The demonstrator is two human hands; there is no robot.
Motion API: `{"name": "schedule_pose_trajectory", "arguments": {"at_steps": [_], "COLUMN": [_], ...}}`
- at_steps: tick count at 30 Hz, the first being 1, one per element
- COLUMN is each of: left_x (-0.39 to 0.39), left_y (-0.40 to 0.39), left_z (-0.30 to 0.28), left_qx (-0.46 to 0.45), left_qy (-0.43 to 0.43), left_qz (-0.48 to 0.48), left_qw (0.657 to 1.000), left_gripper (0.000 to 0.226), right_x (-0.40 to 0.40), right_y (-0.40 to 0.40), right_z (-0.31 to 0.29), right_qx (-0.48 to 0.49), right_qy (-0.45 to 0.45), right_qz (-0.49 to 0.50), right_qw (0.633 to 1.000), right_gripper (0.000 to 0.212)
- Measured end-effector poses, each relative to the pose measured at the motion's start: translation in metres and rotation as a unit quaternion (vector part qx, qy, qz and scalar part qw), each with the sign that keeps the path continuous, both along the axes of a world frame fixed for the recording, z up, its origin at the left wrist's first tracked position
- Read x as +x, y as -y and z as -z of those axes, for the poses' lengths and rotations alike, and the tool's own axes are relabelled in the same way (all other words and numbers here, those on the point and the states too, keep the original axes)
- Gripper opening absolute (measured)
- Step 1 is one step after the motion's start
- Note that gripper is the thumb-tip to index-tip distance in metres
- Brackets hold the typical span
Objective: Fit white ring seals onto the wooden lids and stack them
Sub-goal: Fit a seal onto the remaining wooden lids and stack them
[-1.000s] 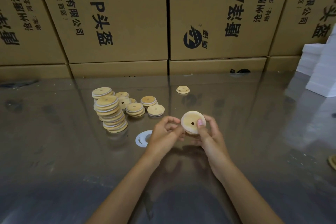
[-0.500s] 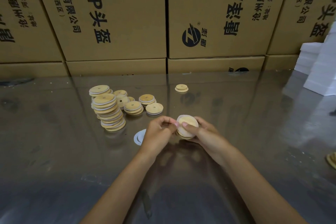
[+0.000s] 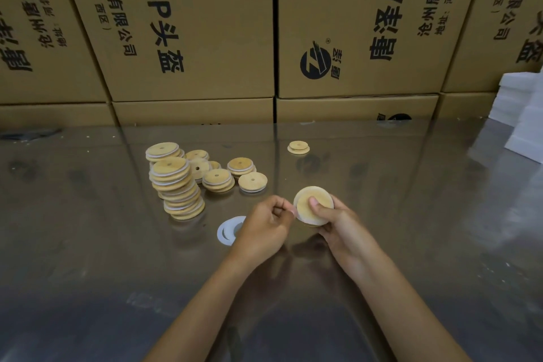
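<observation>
My right hand [image 3: 335, 223] grips a round wooden lid [image 3: 305, 209] with the thumb pressed on its face; a white ring seal shows around its rim. My left hand [image 3: 267, 226] pinches the seal's edge at the lid's left side. Loose white ring seals [image 3: 226, 230] lie on the table just left of my left hand, partly hidden by it. A tall leaning stack of sealed lids [image 3: 177, 188] stands to the left, with shorter piles [image 3: 219, 180] behind and beside it. One single lid [image 3: 298, 147] lies apart, farther back.
The work surface is a reflective metal table [image 3: 411, 214]. Large printed cardboard boxes [image 3: 191, 26] form a wall along its far edge. White foam blocks [image 3: 523, 114] are stacked at the right edge.
The lid was held up with its centre hole showing, then lowered and turned. Now my right thumb covers its middle and my left fingers have shifted to the seal at its left rim.
</observation>
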State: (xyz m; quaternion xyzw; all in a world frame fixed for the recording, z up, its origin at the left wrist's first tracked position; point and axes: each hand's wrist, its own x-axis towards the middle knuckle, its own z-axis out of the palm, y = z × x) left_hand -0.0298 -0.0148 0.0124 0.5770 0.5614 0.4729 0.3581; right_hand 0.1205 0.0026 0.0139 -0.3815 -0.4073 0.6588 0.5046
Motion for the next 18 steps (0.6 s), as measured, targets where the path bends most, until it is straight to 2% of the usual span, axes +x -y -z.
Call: {"name": "schedule_pose_trajectory", "arguments": {"at_steps": [5, 8, 14, 18], "left_x": [0.004, 0.007, 0.008, 0.003], "left_y": [0.006, 0.007, 0.008, 0.006], "left_z": [0.003, 0.001, 0.002, 0.001], "left_qx": [0.036, 0.024, 0.059, 0.087], "left_qy": [0.007, 0.024, -0.02, -0.014], "left_qz": [-0.034, -0.021, -0.046, -0.073], "left_qw": [0.999, 0.999, 0.997, 0.993], "left_gripper": [0.011, 0.007, 0.008, 0.009], "right_x": [-0.003, -0.004, -0.011, -0.01], "right_y": [0.012, 0.013, 0.018, 0.02], "right_z": [-0.001, -0.003, -0.006, -0.005], "right_qx": [0.008, 0.016, 0.038, 0.07], "right_qy": [-0.002, -0.012, 0.01, 0.097], "right_qz": [0.033, 0.069, 0.077, 0.049], "right_qw": [0.999, 0.997, 0.996, 0.992], "right_gripper": [0.018, 0.025, 0.024, 0.013]}}
